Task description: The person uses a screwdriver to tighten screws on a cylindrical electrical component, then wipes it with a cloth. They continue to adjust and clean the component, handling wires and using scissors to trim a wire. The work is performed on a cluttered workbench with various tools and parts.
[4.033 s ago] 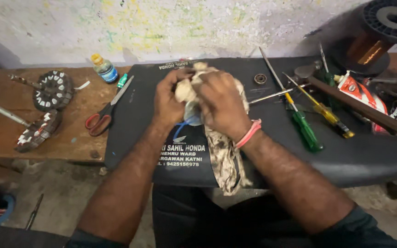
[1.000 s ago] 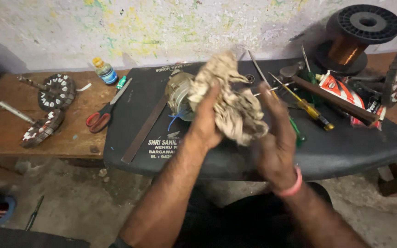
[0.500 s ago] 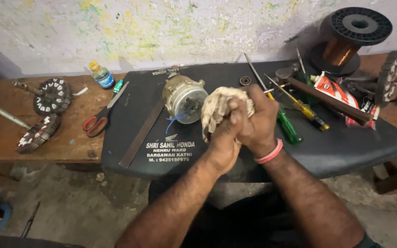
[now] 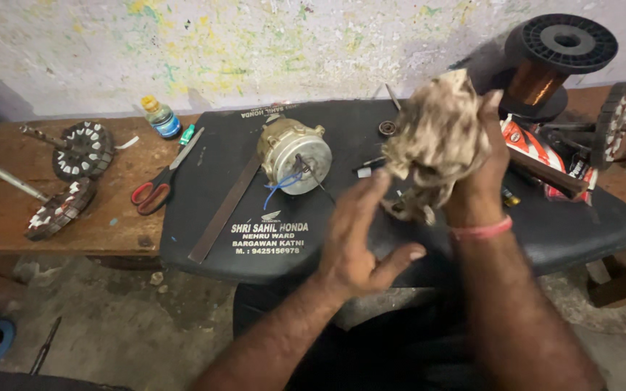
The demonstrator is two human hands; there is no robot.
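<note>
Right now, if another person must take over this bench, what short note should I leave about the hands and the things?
Right hand: raised above the bench, gripping a crumpled dirty rag.
Left hand: open, fingers spread, holding nothing, just below the rag.
Small motor: lies alone on the black pad, blue wires hanging out, untouched by either hand.
Red-handled scissors and a flat metal bar lie left of the motor; the copper wire spool stands at the back right.
Done: cannot tell from this view.
Left: the rag is not yet put down; the motor waits on the pad.
</note>
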